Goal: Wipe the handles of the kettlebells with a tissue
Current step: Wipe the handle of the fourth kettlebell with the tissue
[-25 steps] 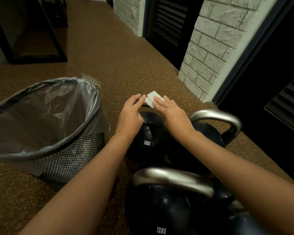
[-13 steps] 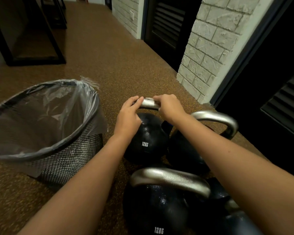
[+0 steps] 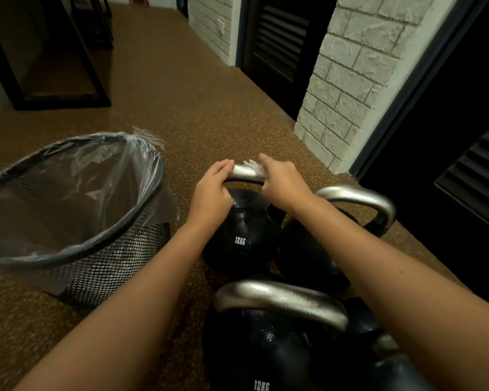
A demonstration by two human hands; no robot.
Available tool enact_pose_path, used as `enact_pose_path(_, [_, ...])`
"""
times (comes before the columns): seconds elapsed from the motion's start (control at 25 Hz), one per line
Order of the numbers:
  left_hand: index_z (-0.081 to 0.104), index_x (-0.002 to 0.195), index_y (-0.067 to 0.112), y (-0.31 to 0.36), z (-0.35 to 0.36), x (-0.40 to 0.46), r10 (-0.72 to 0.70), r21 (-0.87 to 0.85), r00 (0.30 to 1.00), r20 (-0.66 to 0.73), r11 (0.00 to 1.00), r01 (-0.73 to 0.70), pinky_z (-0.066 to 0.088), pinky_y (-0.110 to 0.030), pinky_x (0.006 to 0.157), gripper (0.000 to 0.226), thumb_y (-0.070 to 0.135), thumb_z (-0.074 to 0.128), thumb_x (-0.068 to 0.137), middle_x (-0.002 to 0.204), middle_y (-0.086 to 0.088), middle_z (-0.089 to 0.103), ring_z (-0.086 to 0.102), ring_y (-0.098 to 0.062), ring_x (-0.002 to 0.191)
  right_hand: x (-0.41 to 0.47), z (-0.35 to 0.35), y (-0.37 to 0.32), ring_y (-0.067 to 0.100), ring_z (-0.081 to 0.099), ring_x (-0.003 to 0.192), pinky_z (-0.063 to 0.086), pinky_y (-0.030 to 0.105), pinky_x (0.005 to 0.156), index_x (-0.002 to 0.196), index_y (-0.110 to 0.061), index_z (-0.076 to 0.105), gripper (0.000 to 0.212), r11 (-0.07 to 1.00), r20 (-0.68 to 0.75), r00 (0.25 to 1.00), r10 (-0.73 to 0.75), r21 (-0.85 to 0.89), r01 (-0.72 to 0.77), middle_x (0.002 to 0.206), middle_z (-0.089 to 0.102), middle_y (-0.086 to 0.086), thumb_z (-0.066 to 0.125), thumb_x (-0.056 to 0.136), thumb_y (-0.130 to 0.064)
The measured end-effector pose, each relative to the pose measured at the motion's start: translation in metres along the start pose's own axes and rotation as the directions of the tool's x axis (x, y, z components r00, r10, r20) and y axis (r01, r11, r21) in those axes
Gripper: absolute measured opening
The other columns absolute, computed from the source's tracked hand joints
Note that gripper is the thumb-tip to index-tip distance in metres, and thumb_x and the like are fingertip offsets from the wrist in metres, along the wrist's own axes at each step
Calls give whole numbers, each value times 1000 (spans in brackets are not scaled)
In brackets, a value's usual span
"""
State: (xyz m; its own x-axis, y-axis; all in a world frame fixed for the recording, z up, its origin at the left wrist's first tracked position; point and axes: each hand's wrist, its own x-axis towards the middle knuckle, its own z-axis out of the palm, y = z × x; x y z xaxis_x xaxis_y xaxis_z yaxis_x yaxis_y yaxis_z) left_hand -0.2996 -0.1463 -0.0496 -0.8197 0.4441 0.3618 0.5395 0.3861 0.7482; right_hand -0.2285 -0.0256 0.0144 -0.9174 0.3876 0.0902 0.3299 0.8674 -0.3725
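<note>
Both hands are up on the silver handle [image 3: 244, 174] of the far-left kettlebell [image 3: 242, 235], a black one marked 12KG: the left hand [image 3: 211, 193] curls its fingers over the handle's left end, and the right hand [image 3: 284, 182] grips the right part with the white tissue [image 3: 251, 166] bunched beneath its fingers, just a crumpled edge peeking out. Three more kettlebells crowd in beside and in front of it on the speckled brown floor [image 3: 198, 108], while a mesh bin [image 3: 76, 210] lined with clear plastic stands just to the left.
</note>
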Motion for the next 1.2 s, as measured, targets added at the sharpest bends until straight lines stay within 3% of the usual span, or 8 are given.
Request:
enact_pose_path(0.2, [44,137,10,14,-3,-5,-16,-89,996,-88,996,8,26,-15,108,57,-11,39,84,142,0,43,40,-11,131,12,-11,-17,27,42,131,41,38,104,149,-17,3,79,933,36,994,108,341,-114,147,33,17,48,87,0])
enact_pose_path(0.32, [35,143,17,20,-3,-2,93,5,994,62,996,-94,29,-31,113,62,-5,43,85,147,1,36,31,-12,136,17,-13,-20,26,42,131,36,26,99,149,-18,-10,86,888,110,987,115,433,-152,151,27,16,51,90,-5])
enact_pose_path(0.4, [28,146,22,24,-5,1,69,99,981,182,991,-88,32,-33,111,64,1,44,87,148,1,35,31,-14,137,20,-18,-12,29,45,126,40,37,104,148,-20,-12,90,807,141,981,135,559,-192,153,21,17,52,87,-5])
enact_pose_path(0.48, [24,147,22,27,-8,2,89,188,974,207,974,-129,41,-34,98,64,5,45,88,141,0,41,40,-17,128,21,-26,6,25,57,112,51,45,93,149,-24,-4,87,724,127,975,181,654,-220,152,25,14,49,84,1])
enact_pose_path(0.6, [28,145,23,30,-10,5,240,355,943,230,881,-312,45,-29,83,60,19,51,89,123,-1,47,49,-18,107,15,-35,28,21,56,104,51,30,70,149,-24,13,75,871,64,977,205,443,-212,147,36,10,44,85,1])
enact_pose_path(0.76, [56,121,14,31,-4,14,288,573,928,237,730,-373,38,-32,95,34,27,58,89,116,-5,50,51,-22,105,4,-19,33,26,49,122,43,26,84,149,-22,18,69,959,128,977,168,210,-192,148,35,12,43,88,-2])
enact_pose_path(0.84, [59,118,9,27,-4,13,318,522,924,210,763,-382,41,-36,98,34,22,63,86,125,-7,51,52,-25,113,5,-10,34,28,44,128,39,29,95,149,-22,17,69,966,156,976,150,186,-178,148,35,13,43,88,-6])
enact_pose_path(1.2, [45,134,8,22,0,26,235,445,932,275,829,-340,46,-38,91,43,23,50,94,129,-8,51,52,-25,113,1,-11,30,28,37,132,32,29,105,148,-19,24,66,999,230,973,-15,41,6,146,38,10,42,87,-2])
